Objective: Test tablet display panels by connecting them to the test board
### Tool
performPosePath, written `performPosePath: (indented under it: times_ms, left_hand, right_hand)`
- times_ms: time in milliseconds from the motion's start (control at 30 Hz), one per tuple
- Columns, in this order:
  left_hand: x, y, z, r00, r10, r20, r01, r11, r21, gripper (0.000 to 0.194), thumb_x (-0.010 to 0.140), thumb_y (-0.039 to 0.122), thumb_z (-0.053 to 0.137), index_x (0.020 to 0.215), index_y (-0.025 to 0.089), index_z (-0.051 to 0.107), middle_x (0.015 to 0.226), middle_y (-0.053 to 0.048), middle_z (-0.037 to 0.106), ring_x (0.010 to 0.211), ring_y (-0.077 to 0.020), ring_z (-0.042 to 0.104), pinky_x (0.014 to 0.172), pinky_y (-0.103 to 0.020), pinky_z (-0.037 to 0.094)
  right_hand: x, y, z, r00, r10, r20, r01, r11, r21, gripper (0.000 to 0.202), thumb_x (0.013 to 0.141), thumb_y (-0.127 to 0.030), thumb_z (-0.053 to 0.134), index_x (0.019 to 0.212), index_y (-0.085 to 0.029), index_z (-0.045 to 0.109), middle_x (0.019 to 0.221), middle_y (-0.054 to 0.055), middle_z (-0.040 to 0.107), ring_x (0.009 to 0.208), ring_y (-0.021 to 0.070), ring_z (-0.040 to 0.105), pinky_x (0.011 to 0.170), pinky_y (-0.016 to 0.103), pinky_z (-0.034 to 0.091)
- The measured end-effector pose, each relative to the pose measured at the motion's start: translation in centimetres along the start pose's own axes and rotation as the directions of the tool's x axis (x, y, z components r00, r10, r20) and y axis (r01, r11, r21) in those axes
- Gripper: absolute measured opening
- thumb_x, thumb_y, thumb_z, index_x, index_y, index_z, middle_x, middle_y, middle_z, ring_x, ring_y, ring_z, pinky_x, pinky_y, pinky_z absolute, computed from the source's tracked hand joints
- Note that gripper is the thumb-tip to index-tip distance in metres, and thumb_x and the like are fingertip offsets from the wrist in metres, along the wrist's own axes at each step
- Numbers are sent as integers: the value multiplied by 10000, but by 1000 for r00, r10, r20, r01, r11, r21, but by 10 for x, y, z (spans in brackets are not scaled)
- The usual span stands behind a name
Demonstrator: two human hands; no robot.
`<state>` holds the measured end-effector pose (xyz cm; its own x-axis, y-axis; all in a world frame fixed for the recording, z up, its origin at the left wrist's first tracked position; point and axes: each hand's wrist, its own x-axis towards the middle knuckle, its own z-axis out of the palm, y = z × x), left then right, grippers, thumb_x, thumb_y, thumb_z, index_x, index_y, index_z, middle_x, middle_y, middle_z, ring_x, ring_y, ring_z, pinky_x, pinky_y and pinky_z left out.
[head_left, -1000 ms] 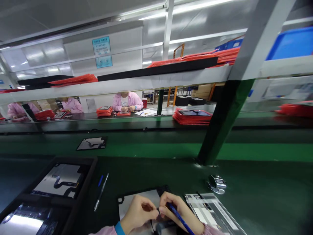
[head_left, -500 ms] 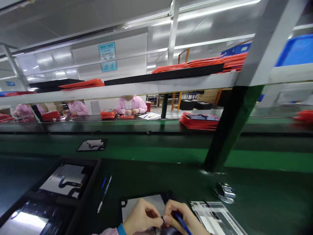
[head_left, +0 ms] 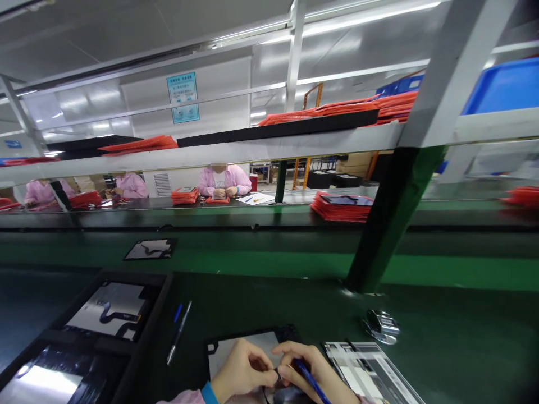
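Observation:
At the bottom centre, my left hand is closed in a pinch on a small dark strip that looks like a flex cable. My right hand meets it fingertip to fingertip and holds a blue pen-like tool slanting down toward me. Whether the right fingertips also grip the strip is hard to make out. Beneath both hands lies a flat display panel with a silvery back and black border. Its near part is hidden by my hands.
To the left, a black tray carries panels; a silver pen and blue cap lie beside it. Right are a stacked white-and-black panel, a tape roll and a post. Another panel rests on the green belt. Co-workers sit opposite.
My right hand's fingers have shifted slightly around the strip, with the index finger straighter. The panel on the green belt has moved a little left. The view has turned slightly.

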<state>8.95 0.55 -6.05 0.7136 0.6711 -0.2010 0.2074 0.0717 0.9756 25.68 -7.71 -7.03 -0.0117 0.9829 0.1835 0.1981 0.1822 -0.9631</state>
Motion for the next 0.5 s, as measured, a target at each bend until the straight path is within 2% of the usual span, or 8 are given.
performPosePath:
  times_ms: [167, 300, 500]
  left_hand:
    - [1, 1, 1, 1000, -8, -22, 8, 1000, -12, 288, 508, 376, 767, 552, 115, 655, 523, -2, 589, 513, -113, 512, 543, -256, 382]
    - [1, 3, 1, 1000, -14, -27, 13, 1000, -21, 260, 517, 353, 757, 550, 116, 654, 525, -2, 596, 523, -117, 524, 562, -261, 397]
    - [-1, 6, 2, 1000, -18, -17, 18, 1000, -21, 233, 518, 336, 731, 540, 120, 649, 496, 6, 582, 498, -111, 511, 540, -256, 387]
  right_hand:
    - [3, 9, -1, 1000, -18, 7, 18, 1000, -1, 472, 850, -581, 610, 1034, -146, 618, 656, 40, 667, 592, 178, 633, 576, 270, 495]
    - [3, 3, -3, 1000, 13, 20, -12, 1000, -22, 507, 851, -613, 588, 1044, -145, 617, 673, 46, 668, 607, 186, 642, 575, 274, 500]
    - [1, -4, -6, 998, -3, 66, 4, 1000, -10, 419, 875, -535, 612, 997, -136, 646, 684, 48, 676, 634, 183, 645, 608, 272, 508]
